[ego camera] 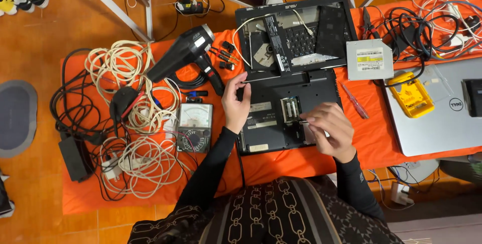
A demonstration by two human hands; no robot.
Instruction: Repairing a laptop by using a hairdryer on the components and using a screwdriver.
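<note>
Laptop base [286,111] — partly under hands [329,128]

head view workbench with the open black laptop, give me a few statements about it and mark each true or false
1. The left hand holds a thin screwdriver above the upturned black laptop base. True.
2. The right hand rests on the yellow multimeter. False: it is on the laptop base; the yellow meter lies apart, by the closed silver laptop.
3. The black hair dryer lies left of the laptop base. True.
4. The silver optical drive sits inside the laptop base. False: it lies out on the orange cloth.
5. The grey analog meter lies beside the white coiled cables. True.
</note>
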